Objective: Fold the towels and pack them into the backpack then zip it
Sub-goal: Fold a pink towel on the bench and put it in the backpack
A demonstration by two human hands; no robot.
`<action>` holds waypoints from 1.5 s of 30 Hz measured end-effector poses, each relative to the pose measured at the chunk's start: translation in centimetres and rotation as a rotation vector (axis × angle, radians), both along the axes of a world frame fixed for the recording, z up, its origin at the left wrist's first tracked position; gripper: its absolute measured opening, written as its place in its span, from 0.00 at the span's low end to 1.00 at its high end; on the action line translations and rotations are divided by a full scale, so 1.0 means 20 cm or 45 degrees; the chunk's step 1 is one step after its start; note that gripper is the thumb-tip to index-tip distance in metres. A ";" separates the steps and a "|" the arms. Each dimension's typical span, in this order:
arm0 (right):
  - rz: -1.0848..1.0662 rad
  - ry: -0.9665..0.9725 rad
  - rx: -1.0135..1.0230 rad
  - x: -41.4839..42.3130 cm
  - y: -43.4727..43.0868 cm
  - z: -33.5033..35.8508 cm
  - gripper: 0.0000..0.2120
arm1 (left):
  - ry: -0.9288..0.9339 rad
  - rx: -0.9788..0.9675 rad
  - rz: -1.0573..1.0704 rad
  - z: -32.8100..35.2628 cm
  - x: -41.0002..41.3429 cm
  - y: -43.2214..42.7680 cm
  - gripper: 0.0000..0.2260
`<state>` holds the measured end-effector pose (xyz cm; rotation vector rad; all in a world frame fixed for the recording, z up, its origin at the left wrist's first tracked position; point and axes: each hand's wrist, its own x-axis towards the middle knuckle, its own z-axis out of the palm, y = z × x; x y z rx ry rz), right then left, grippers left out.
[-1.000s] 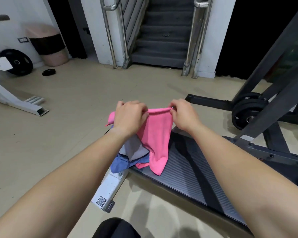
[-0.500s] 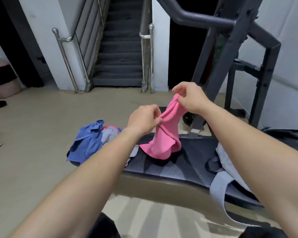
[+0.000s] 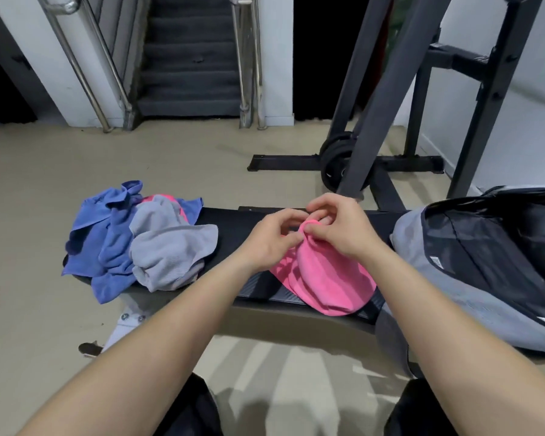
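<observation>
From the head camera, the pink towel lies bunched on the black bench, its lower edge hanging a little over the near side. Its top is gathered up between both hands. The left hand has its fingers curled and pinches the cloth between thumb and forefinger. The right hand, touching the left, pinches the same gathered edge just beside it. The step in hand looks like finding the towel's corners to begin a fold, and the fold itself is not yet made. To do it well, each hand should probably slide outward along the edge until it reaches a corner. The towel can then be drawn taut and laid flat on the bare part of the bench between the pile and the bag. With the hands this close together the cloth sags into a lump, and a fold made from that would come out thick and crooked. The backpack lies at the right end of the bench with its mouth open and its dark lining showing, near enough to take a flat, small packet without a long reach. At the left end a gray towel and a blue towel sit crumpled together, with a strip of another pink cloth peeking out between them. All of these wait unfolded, so most of the task remains.
</observation>
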<state>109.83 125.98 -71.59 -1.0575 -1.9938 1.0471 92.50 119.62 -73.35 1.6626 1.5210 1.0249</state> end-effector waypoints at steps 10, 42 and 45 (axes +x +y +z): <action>0.205 -0.536 0.175 0.04 0.15 -0.07 0.03 | 0.534 -0.115 0.043 -0.05 -0.09 0.11 0.11; -0.149 -0.506 0.302 0.20 0.11 -0.02 0.07 | 0.539 0.161 0.316 0.04 -0.22 -0.08 0.07; 0.104 -0.395 0.275 0.07 0.02 -0.01 0.07 | 0.465 0.116 0.176 0.00 -0.06 -0.06 0.16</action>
